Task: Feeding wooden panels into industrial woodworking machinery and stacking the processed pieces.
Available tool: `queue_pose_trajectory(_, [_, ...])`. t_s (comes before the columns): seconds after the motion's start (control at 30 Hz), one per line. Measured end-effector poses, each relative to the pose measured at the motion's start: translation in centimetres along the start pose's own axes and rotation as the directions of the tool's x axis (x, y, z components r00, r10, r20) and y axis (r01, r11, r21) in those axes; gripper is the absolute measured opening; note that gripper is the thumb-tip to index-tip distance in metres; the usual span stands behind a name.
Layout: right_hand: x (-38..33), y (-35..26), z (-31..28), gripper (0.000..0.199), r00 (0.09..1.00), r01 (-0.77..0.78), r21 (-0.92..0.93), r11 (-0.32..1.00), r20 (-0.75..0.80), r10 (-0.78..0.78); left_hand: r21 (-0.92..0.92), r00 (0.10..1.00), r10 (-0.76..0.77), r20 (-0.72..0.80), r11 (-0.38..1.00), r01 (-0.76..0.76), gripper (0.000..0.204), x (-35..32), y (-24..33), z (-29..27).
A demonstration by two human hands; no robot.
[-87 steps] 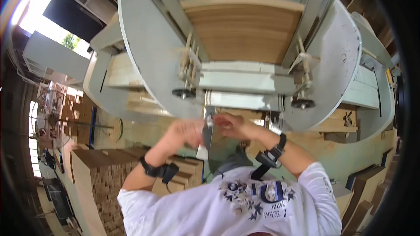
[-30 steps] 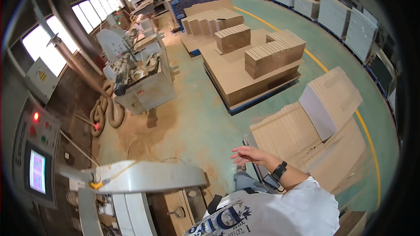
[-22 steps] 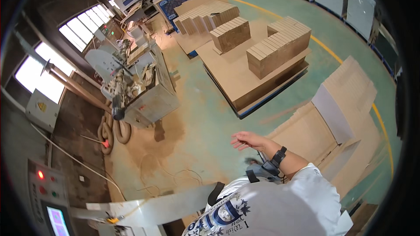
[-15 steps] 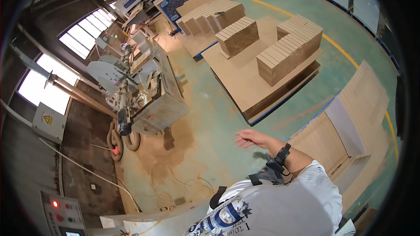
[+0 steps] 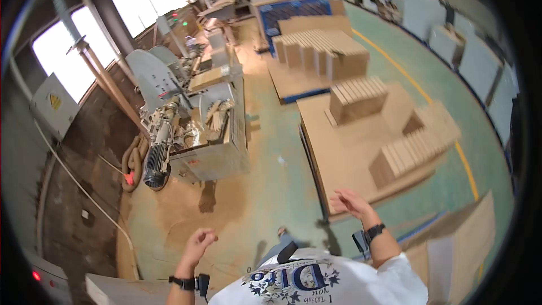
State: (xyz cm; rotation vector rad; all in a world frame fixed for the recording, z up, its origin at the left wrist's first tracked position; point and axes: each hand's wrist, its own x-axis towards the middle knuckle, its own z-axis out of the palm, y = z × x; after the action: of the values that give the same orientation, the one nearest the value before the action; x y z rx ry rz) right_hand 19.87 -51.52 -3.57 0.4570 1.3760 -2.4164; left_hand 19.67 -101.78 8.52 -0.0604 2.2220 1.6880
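Note:
My left hand (image 5: 199, 243) hangs at the lower middle, its fingers loosely bent and apart, with nothing in it. To the right, my right hand (image 5: 351, 202) is open with fingers stretched out, also holding nothing. In the picture it overlaps the near edge of a pallet load of brown boards (image 5: 333, 149); touching cannot be made out. On these boards stand a row of upright panels (image 5: 358, 101) at the back and a longer block of panels (image 5: 415, 152) at the right. Both wrists wear dark straps with a small black device.
A dusty woodworking machine (image 5: 210, 158) with a motor (image 5: 156, 166) stands at the left, a coiled hose (image 5: 132, 161) beside it. Farther off is another pallet with panels (image 5: 322, 53). Leaning boards (image 5: 451, 248) stand near right. Bluish-green floor (image 5: 279, 192) with sawdust lies between.
The view has turned, so the machine and pallets sit differently in the picture. My left hand has come into view. My right hand now appears against the near pallet's edge, still open.

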Motion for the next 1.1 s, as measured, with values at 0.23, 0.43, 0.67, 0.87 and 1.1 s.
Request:
queue_pose_trajectory(0.23, [5.7,2.8,-22.8,0.028,0.856,-0.021,0.209,0.978,-0.501,0.125,-0.485,0.974,0.006,0.226,0.868,0.107,0.025,24.1,4.7,4.4])
queue_pose_trajectory(0.43, [16.2,-4.8,-16.6,0.034,0.644,-0.002,0.176,0.984,-0.753,0.136,-0.562,0.831,-0.169,0.53,0.663,0.494,0.023,38.3,-5.6,11.4])
queue_pose_trajectory(0.67, [39.3,-13.8,-14.9,0.035,0.828,-0.165,-0.253,0.953,-0.561,-0.005,-0.416,0.838,-0.471,0.275,0.728,0.545,0.018,55.5,-7.1,7.2])
queue_pose_trajectory(0.87, [60.2,-26.4,-2.2,0.036,0.974,0.176,-0.947,0.27,0.129,-0.184,-0.172,0.991,-0.09,-0.098,0.982,0.072,0.018,64.0,5.8,0.9])
queue_pose_trajectory(1.1, [78.9,-33.1,19.4,0.042,0.738,0.649,-0.754,-0.106,0.657,-0.155,0.404,0.909,0.278,-0.309,0.904,-0.14,0.024,79.1,12.0,-3.2])
